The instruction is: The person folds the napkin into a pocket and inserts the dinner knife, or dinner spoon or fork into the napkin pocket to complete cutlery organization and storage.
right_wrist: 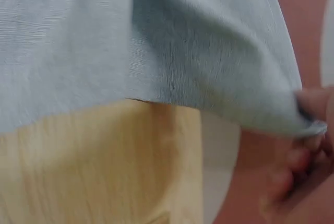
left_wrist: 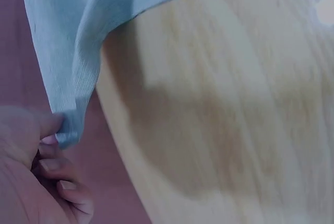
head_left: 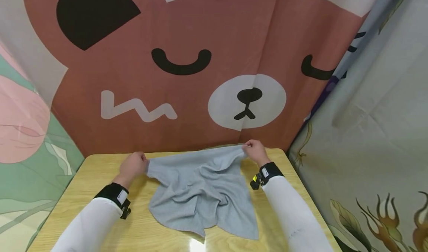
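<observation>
A light grey-blue cloth (head_left: 204,185) is stretched between both hands along its far edge, its near part lying in folds on the wooden table. My left hand (head_left: 133,166) pinches the far left corner; in the left wrist view the thumb and index finger of the left hand (left_wrist: 36,166) grip the cloth's tip (left_wrist: 70,130). At the far right corner my right hand (head_left: 256,152) pinches the cloth. The right wrist view shows the right hand (right_wrist: 308,166) at its right edge, with the cloth (right_wrist: 198,72) sagging from the fingers.
The pale wooden table (head_left: 281,211) reaches back to a hanging fabric backdrop (head_left: 187,92) printed with a bear face. A grey curtain (head_left: 378,133) with plant prints hangs along the right side, a green and pink one (head_left: 33,151) on the left.
</observation>
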`<state>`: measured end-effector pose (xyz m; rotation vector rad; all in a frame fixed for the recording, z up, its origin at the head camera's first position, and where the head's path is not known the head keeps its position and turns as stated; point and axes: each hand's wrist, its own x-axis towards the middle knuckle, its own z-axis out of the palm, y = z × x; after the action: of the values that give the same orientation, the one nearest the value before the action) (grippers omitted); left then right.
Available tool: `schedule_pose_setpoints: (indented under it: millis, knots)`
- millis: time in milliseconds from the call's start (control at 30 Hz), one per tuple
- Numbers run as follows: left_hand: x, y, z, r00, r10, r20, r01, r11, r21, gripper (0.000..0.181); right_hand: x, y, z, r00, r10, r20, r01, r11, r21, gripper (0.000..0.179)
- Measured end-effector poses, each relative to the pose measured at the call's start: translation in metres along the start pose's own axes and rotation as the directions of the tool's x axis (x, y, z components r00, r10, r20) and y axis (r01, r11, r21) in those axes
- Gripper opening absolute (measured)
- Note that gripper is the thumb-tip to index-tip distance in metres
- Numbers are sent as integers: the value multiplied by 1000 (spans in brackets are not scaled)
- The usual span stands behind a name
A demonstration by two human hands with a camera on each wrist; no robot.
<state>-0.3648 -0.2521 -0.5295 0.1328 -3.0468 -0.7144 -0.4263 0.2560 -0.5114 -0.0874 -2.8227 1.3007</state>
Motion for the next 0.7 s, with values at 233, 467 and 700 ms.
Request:
schedule_pose_setpoints:
  millis: [233, 467, 700]
  knots:
    - [4, 13, 23, 987, -145, -63, 129, 969, -209, 27, 1, -2, 28, 976, 162, -142, -173, 983, -68, 24]
    - [-3, 25, 55, 992, -111, -67, 87, 954, -287, 44, 5, 9, 53, 980, 136, -146, -149, 985, -85, 18]
    - [-20, 48, 82, 994, 96, -56, -98, 995, -29, 57, -13, 2, 78, 983, -125, -136, 77, 946, -315, 76]
